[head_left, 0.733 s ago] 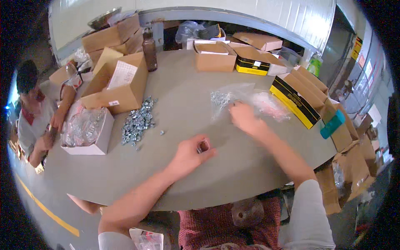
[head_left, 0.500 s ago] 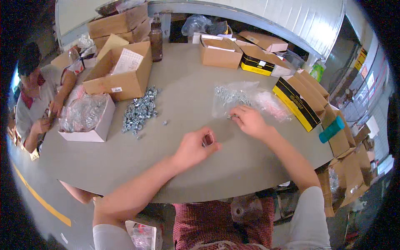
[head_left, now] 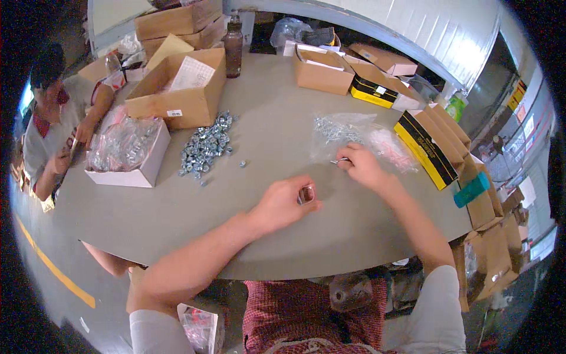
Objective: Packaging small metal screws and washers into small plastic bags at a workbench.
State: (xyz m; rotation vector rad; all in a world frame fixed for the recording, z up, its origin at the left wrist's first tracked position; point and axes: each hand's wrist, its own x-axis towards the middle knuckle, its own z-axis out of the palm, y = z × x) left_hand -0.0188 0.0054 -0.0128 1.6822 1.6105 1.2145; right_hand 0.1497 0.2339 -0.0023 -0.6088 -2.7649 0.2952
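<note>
My left hand (head_left: 280, 203) is curled above the grey table, thumb and forefinger round a small clear plastic bag (head_left: 306, 194) whose mouth gapes between them. To its right, my right hand (head_left: 364, 169) pinches a few small metal screws (head_left: 340, 160) at its fingertips. Those fingers are at the near edge of a larger clear bag (head_left: 323, 145), on which many silvery screws (head_left: 339, 128) lie. Beside it is a heap of small clear bags with pink marks (head_left: 392, 147). A pile of shiny metal nuts (head_left: 206, 144) lies left of my hands, with one loose nut (head_left: 242, 163) apart from it.
At left stand a white box of filled plastic bags (head_left: 154, 160) and a brown carton (head_left: 150, 105). A brown bottle (head_left: 233, 53) is behind. Cartons (head_left: 323, 76) line the back; a black-and-yellow box (head_left: 425, 150) and a teal roll (head_left: 471, 190) are at right. A co-worker (head_left: 50, 127) sits far left.
The right hand, with screws in its fingertips, has drawn slightly back from the screw heap. The left hand keeps the small bag open in nearly the same place. The view has shifted slightly.
</note>
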